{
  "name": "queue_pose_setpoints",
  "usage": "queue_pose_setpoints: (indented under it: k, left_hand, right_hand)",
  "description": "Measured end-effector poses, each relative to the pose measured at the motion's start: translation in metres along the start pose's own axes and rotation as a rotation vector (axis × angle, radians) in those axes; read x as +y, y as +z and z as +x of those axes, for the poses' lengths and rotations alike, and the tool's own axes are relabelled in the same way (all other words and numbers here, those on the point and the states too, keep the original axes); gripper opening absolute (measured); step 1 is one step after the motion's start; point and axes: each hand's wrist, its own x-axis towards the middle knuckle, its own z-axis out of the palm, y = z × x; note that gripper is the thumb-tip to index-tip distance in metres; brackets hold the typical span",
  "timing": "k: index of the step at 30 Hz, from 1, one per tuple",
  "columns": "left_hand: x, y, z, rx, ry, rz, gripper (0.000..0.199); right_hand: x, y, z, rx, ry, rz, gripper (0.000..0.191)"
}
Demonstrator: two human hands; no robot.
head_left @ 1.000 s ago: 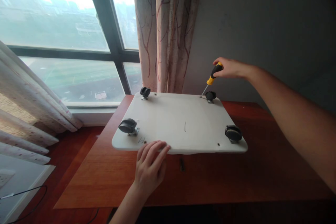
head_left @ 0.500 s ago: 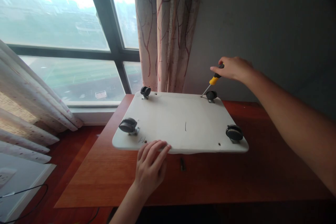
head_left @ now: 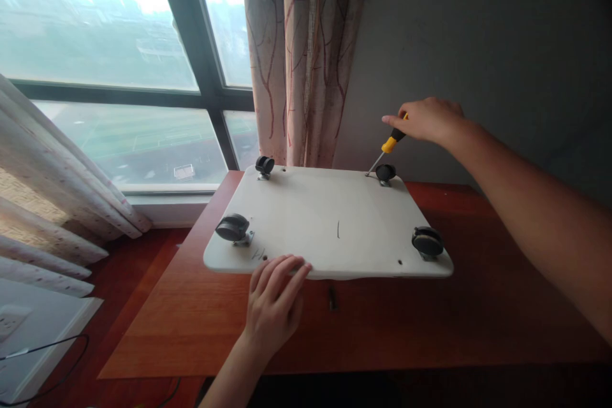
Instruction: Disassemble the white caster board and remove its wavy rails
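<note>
A white board (head_left: 329,223) lies flat on a reddish wooden table (head_left: 430,325), with a black caster wheel at each corner. My left hand (head_left: 275,306) rests with spread fingers on the board's near edge. My right hand (head_left: 425,120) grips a yellow and black screwdriver (head_left: 389,143) at the far right corner. Its tip sits on the board right beside the far right caster (head_left: 385,173). Other casters stand at the far left (head_left: 264,166), near left (head_left: 233,229) and near right (head_left: 427,241).
A small dark screw or bit (head_left: 332,299) lies on the table just in front of the board. A patterned curtain (head_left: 306,57) hangs behind the board, next to a large window (head_left: 109,64). A grey wall is at the right. A white socket box and cable sit low left.
My right hand has turned over the screwdriver handle, covering more of it. The board and my left hand have stayed in place.
</note>
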Motion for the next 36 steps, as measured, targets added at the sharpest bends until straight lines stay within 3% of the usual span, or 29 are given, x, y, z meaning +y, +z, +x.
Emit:
queue_pose_setpoints:
  k: [3, 5, 7, 9, 15, 19, 22, 24, 30, 33, 36]
  left_hand:
    - [0.0, 0.001, 0.0, 0.003, 0.001, 0.004, 0.042]
    - [-0.001, 0.001, -0.001, 0.006, 0.002, 0.004, 0.043]
    - [-0.001, 0.001, -0.001, 0.005, 0.002, 0.001, 0.042]
    - [-0.001, 0.001, -0.001, 0.003, 0.0, 0.002, 0.042]
    - [0.0, 0.0, -0.001, 0.0, -0.008, 0.003, 0.042]
    - [0.0, 0.0, -0.001, -0.009, -0.01, -0.001, 0.042]
    - [0.0, 0.0, -0.001, -0.008, -0.013, -0.001, 0.043]
    - [0.0, 0.0, -0.001, -0.008, -0.014, -0.001, 0.044]
    - [-0.001, 0.0, -0.001, -0.007, -0.012, -0.003, 0.044]
    - [-0.001, 0.0, -0.001, -0.009, -0.013, -0.002, 0.043]
    - [0.0, 0.0, -0.001, -0.006, -0.011, 0.002, 0.043]
  right_hand:
    - [-0.006, -0.004, -0.002, -0.038, 0.041, -0.057, 0.051]
    - [-0.007, -0.007, -0.003, -0.082, -0.059, 0.024, 0.048]
    - [-0.008, -0.008, -0.003, -0.124, -0.113, 0.117, 0.061]
    - [-0.008, -0.009, -0.003, -0.143, -0.077, 0.132, 0.07]
    - [-0.014, -0.005, -0.007, 0.0, 0.105, -0.079, 0.057]
    - [-0.01, -0.004, -0.004, -0.016, -0.016, 0.029, 0.043]
    - [-0.009, -0.004, -0.001, -0.09, -0.119, 0.192, 0.059]
    - [-0.01, -0.004, -0.001, -0.114, -0.088, 0.251, 0.062]
    - [-0.015, -0.003, -0.004, 0.04, 0.066, -0.016, 0.049]
    - [-0.013, -0.004, -0.002, 0.014, -0.033, 0.007, 0.041]
    - [-0.012, -0.005, 0.0, -0.073, -0.143, 0.181, 0.056]
